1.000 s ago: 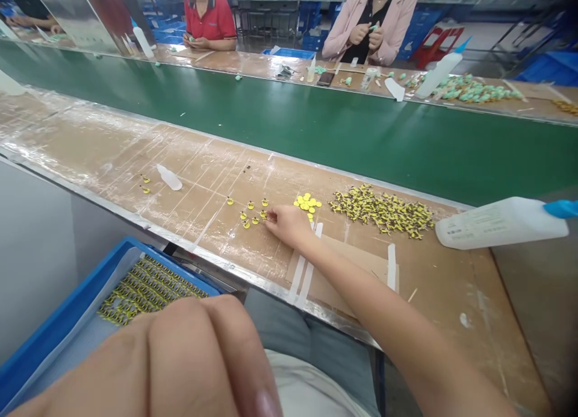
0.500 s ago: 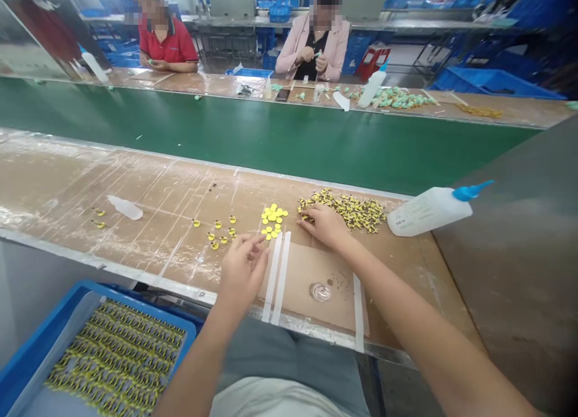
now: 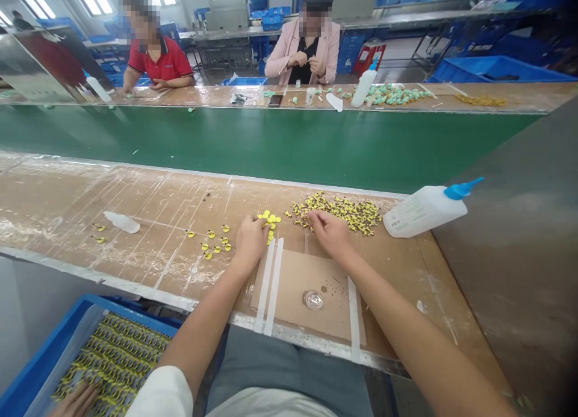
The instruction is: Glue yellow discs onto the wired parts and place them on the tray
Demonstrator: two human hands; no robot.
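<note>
Heap of yellow-black pieces [image 3: 338,215] large, few single pieces [image 3: 213,240] set out; left hand [image 3: 250,242] curled at yellow discs [image 3: 270,220], right hand [image 3: 332,233] half-closed at heap, any hold unclear; blue tray [image 3: 135,316] packed.

White squeeze bottle [image 3: 424,212] with blue cap [image 3: 457,191]

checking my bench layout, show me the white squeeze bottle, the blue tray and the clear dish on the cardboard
white squeeze bottle [image 3: 422,213]: head view, on its body
blue tray [image 3: 130,309]: head view, on its far rim
clear dish [image 3: 313,300]: head view, on its middle
</note>
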